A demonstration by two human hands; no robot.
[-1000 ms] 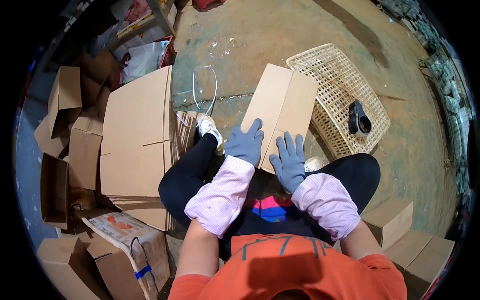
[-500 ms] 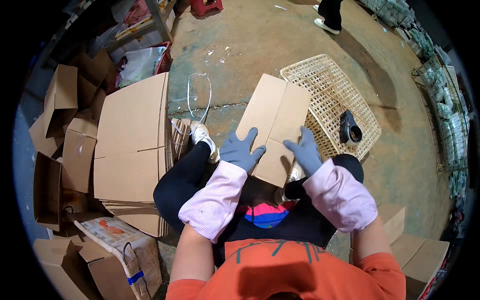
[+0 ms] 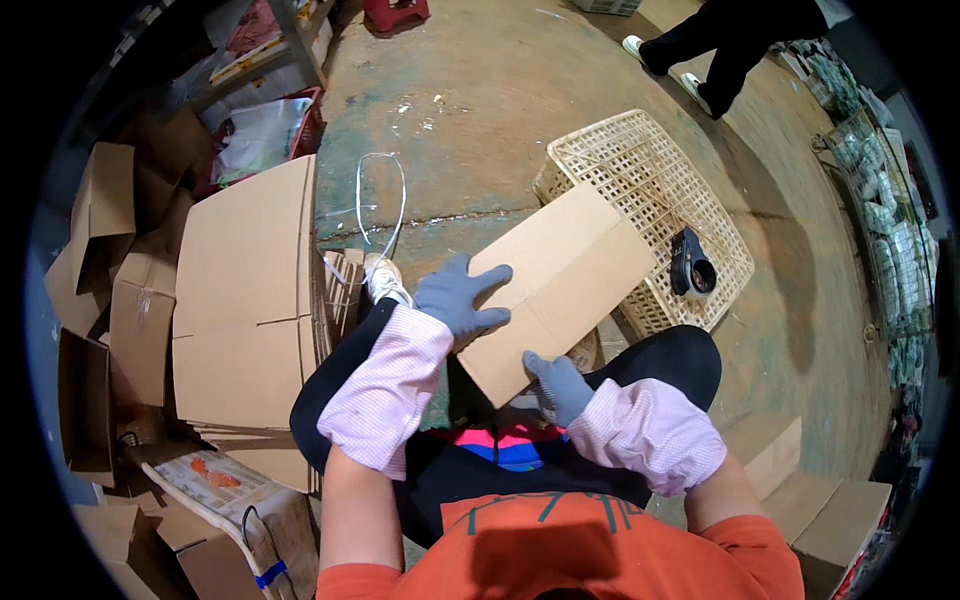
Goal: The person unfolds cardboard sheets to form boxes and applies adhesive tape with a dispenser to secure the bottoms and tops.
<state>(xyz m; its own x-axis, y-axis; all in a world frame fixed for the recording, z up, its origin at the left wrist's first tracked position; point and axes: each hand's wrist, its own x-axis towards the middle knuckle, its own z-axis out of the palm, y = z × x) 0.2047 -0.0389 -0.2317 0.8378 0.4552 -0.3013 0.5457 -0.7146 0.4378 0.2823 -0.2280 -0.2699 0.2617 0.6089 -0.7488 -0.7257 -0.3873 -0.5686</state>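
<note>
A brown cardboard box (image 3: 560,285) lies tilted over my lap, its long side running toward the upper right. My left hand (image 3: 460,298), in a grey glove, grips its left edge with fingers and thumb spread over the top face. At the near right edge, my right hand (image 3: 557,386), gloved alike, holds the box with the thumb on top and the other fingers mostly hidden beneath. The far end of the box overlaps an upturned cream plastic basket (image 3: 650,170). On that basket rests a black tape dispenser (image 3: 692,265).
A tall stack of flat cardboard (image 3: 245,290) stands at my left, with open boxes (image 3: 145,310) beyond it. A white strap loop (image 3: 380,205) lies on the floor. More cardboard (image 3: 835,510) sits at lower right. A person in black trousers (image 3: 715,45) stands at the far right.
The box has turned clockwise, its far end swinging right over the basket. My right hand has moved down and left to its near edge. The person at the far right shows more fully.
</note>
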